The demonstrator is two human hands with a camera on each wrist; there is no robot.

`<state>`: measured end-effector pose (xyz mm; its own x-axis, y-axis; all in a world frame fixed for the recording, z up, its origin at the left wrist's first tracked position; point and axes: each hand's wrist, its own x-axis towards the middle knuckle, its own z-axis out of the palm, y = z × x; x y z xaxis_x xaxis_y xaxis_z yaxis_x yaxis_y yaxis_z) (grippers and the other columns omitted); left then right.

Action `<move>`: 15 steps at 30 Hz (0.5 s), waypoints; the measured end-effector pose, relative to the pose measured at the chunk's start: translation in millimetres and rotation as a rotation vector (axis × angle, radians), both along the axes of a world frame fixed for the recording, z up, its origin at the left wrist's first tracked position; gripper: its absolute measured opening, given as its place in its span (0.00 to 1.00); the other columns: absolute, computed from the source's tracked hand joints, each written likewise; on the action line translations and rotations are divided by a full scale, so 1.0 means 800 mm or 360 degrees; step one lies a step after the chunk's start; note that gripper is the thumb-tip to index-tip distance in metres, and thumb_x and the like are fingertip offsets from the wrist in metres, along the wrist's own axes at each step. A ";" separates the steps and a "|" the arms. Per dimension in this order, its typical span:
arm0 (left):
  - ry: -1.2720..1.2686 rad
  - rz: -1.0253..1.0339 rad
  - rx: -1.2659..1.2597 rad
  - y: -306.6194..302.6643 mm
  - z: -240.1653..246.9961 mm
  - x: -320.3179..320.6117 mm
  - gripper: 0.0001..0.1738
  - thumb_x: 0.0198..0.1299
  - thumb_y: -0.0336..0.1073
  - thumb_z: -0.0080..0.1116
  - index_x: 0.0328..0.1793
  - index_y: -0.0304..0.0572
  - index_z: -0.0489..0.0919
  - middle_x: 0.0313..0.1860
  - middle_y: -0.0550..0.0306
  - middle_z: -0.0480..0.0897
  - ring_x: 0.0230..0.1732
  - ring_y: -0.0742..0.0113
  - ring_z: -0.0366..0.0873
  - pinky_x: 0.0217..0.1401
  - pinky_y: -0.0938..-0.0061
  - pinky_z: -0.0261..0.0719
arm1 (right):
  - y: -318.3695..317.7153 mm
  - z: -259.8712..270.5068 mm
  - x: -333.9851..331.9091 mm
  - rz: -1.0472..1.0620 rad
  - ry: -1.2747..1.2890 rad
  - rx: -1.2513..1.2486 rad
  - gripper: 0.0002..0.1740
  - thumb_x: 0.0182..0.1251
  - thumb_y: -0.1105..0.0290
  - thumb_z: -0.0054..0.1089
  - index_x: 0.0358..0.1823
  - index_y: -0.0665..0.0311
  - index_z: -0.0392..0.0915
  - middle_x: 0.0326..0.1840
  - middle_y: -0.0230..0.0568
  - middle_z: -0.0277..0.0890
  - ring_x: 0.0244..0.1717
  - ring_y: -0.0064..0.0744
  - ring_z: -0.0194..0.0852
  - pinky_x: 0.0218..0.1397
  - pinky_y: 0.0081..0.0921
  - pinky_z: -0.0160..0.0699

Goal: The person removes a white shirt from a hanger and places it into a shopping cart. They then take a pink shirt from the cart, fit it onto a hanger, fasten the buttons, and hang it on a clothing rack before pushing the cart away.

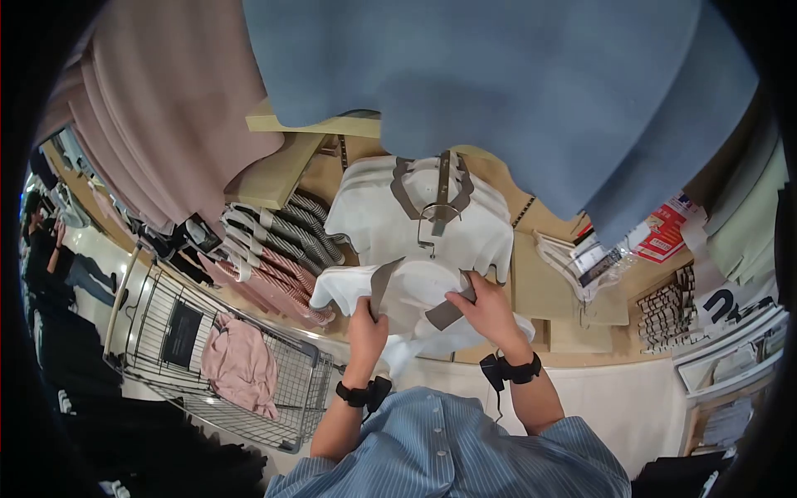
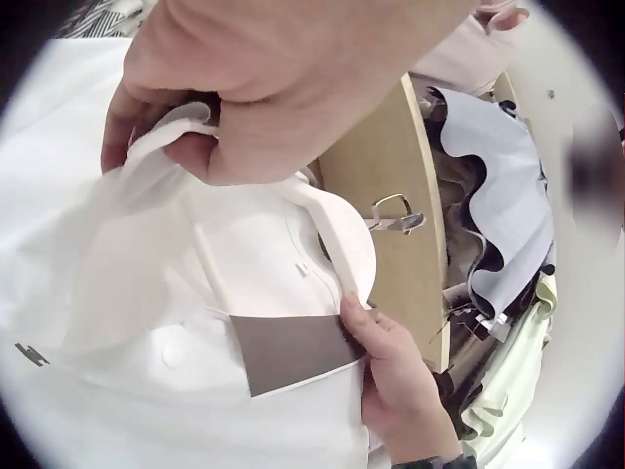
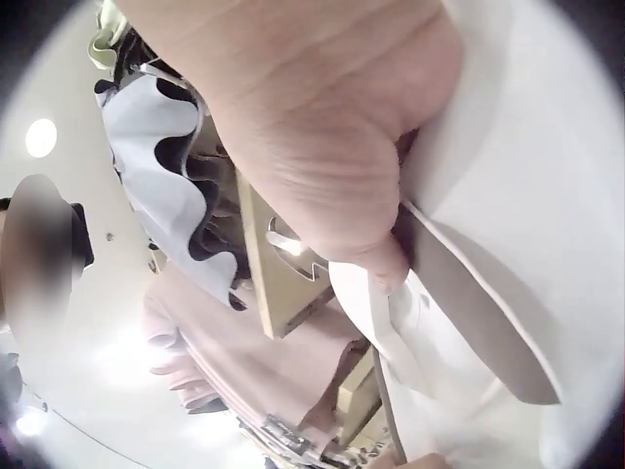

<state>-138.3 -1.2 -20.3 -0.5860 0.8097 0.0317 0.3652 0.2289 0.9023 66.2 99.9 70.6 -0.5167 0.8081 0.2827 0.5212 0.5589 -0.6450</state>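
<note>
A white polo shirt with a grey-brown collar is spread between my two hands. My left hand pinches one side of its collar, thumb on top. On the other side, my right hand grips the collar near its pointed end. The left wrist view shows the collar flap under the right thumb, and a button on the white front. In the right wrist view the right hand hides part of the collar. Just beyond hang more white shirts with similar collars, on a rail with a metal hook.
Blue garments hang overhead, pink ones at upper left. Striped shirts hang left of the white ones. A wire shopping cart with a pink garment stands at left. Packages lie on the right shelf.
</note>
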 end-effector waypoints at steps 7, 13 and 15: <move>0.0032 -0.0280 0.0083 0.025 -0.038 -0.033 0.15 0.55 0.28 0.51 0.48 0.29 0.74 0.35 0.32 0.81 0.38 0.36 0.81 0.42 0.56 0.78 | 0.014 -0.037 -0.019 -0.0209 0.0096 -0.0037 0.23 0.59 0.63 0.71 0.50 0.72 0.76 0.34 0.51 0.81 0.32 0.44 0.82 0.37 0.32 0.79; -0.0045 -0.0443 -0.0021 0.041 -0.033 -0.032 0.17 0.55 0.29 0.52 0.51 0.29 0.73 0.38 0.30 0.81 0.42 0.32 0.79 0.44 0.54 0.78 | -0.005 -0.031 -0.026 -0.0458 -0.0022 0.0710 0.26 0.54 0.69 0.72 0.54 0.66 0.74 0.51 0.49 0.74 0.49 0.52 0.75 0.54 0.36 0.74; -0.0079 -0.0389 -0.0024 0.044 -0.028 -0.031 0.16 0.55 0.30 0.52 0.50 0.30 0.73 0.38 0.31 0.81 0.41 0.32 0.79 0.44 0.55 0.78 | -0.029 -0.057 -0.015 -0.0639 0.0196 0.0703 0.21 0.55 0.69 0.72 0.48 0.67 0.75 0.46 0.50 0.76 0.46 0.51 0.75 0.51 0.37 0.75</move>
<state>-163.3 33.6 -42.5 -0.3733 0.9277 -0.0053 0.3664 0.1527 0.9178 54.6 76.6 24.7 -0.1381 0.7257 0.6740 0.6828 0.5628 -0.4660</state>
